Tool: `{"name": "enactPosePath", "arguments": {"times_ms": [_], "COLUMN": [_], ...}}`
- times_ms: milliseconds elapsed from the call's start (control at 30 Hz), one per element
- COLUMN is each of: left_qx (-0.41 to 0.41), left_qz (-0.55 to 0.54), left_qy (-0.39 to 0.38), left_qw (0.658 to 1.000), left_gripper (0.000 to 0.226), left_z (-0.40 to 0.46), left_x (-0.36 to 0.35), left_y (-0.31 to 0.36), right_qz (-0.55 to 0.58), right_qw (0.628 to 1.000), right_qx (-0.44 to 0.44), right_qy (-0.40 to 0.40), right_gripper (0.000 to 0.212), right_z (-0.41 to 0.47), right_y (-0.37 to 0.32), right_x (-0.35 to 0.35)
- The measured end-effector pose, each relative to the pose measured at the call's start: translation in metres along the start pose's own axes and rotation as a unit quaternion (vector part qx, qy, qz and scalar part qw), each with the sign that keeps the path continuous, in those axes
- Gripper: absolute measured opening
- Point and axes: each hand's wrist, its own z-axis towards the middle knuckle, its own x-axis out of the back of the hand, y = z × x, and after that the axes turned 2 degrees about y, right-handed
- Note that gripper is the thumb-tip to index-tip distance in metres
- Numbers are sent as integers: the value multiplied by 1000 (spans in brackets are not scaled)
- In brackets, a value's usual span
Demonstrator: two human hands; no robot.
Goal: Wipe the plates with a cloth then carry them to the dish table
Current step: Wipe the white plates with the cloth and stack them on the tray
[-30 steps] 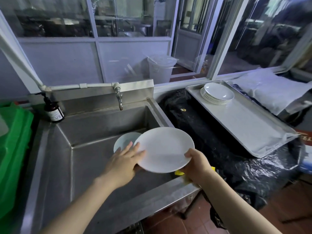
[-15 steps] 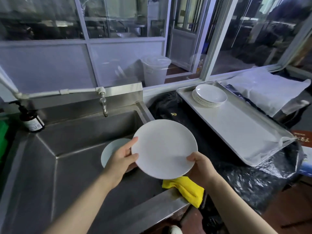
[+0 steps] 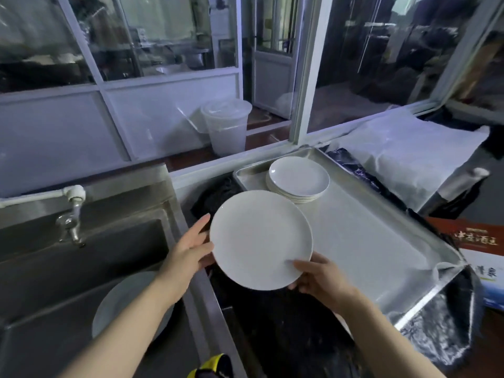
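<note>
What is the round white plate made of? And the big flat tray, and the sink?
The plate looks like glazed ceramic, maybe melamine: smooth, white, with a soft sheen. The tray looks like metal, probably steel or aluminium: pale grey, dull shine, thin raised rim. The sink looks like brushed stainless steel: grey, with folded seams and blurry reflections.
</note>
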Motion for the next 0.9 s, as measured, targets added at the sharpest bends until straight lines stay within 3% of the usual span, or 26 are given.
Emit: {"name": "enactPosePath", "arguments": {"times_ms": [300,900], "left_qx": [29,104], "left_qz": [-52,-66], "left_qy": [100,161], "left_qw": [993,979], "left_gripper": [29,30], "left_z": [64,84], "left_x": [-28,-18], "left_y": [21,2], "right_qz": [135,125], "right_qw": [981,975], "right_qx": [24,-47], "right_qy": [135,175], "right_gripper": [5,29], "right_z": [85,209], "right_y": [-52,-99], "right_x": [71,87]}}
